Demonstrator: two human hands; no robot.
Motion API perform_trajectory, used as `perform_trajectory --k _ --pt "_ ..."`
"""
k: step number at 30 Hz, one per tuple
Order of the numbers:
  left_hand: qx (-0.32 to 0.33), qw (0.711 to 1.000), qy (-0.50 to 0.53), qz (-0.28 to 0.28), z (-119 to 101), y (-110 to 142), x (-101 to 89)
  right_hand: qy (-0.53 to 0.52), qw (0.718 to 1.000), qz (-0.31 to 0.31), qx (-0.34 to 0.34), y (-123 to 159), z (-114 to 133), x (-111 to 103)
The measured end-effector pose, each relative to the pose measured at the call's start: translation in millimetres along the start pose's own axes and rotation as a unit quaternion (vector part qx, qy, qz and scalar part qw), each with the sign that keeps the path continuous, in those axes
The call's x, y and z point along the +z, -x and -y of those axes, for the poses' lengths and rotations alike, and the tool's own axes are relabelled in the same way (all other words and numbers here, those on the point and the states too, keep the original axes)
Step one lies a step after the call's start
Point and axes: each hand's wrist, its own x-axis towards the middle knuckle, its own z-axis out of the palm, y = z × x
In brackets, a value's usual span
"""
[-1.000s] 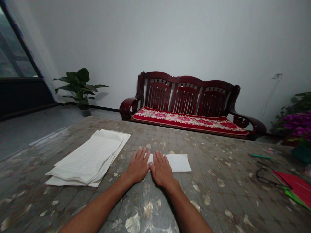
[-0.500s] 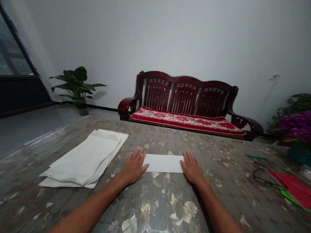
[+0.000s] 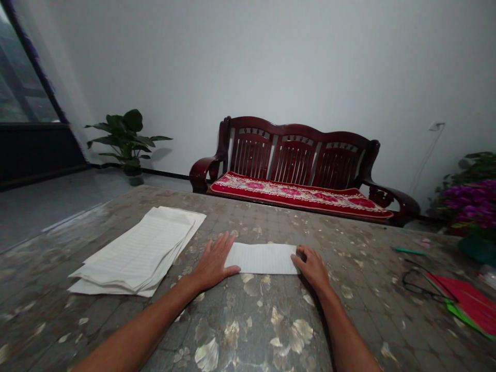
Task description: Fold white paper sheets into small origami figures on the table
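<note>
A folded sheet of lined white paper (image 3: 261, 258) lies on the flower-patterned table (image 3: 251, 320) in front of me. My left hand (image 3: 212, 262) lies flat and open on the table, its thumb touching the sheet's left end. My right hand (image 3: 313, 266) is at the sheet's right end with its fingers curled onto the edge of the paper.
A stack of lined paper sheets (image 3: 141, 250) lies to the left. At the right are black glasses (image 3: 420, 285), red and green folders (image 3: 467, 305) and a green pen (image 3: 411, 251). Behind the table stand a wooden bench with a red cushion (image 3: 298, 175), a potted plant (image 3: 126, 138) and purple flowers (image 3: 470, 201).
My hands slid apart from the middle of the folded sheet to its two ends. My right hand's fingers then curled onto the right edge.
</note>
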Motion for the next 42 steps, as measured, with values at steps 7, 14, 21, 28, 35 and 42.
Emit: perform_trajectory --k 7,14,21,28,35,42 --pt "0.099 0.992 -0.043 -0.072 -7.6 -7.3 3.6 -0.071 0.996 -0.042 -0.018 -1.9 4.9 -1.7" --pt "0.186 0.966 -0.028 -0.176 -49.8 -28.2 -29.1 -0.132 0.942 -0.149 -0.269 27.6 55.1 -28.1" --pt "0.289 0.938 0.100 -0.162 -58.8 -27.2 -46.0 -0.078 0.878 -0.128 -0.454 54.7 100.4 -52.4" --pt "0.348 0.929 0.108 -0.061 -61.1 -19.5 -60.1 -0.058 0.860 -0.150 -0.483 61.9 114.0 -52.0" --pt "0.355 0.920 0.151 -0.076 -51.0 -7.7 -58.1 -0.142 0.894 -0.091 -0.416 61.1 101.9 -67.6" --pt "0.365 0.909 0.187 -0.068 -30.5 9.5 -33.3 -0.033 0.960 -0.080 -0.267 26.4 51.6 -48.0"
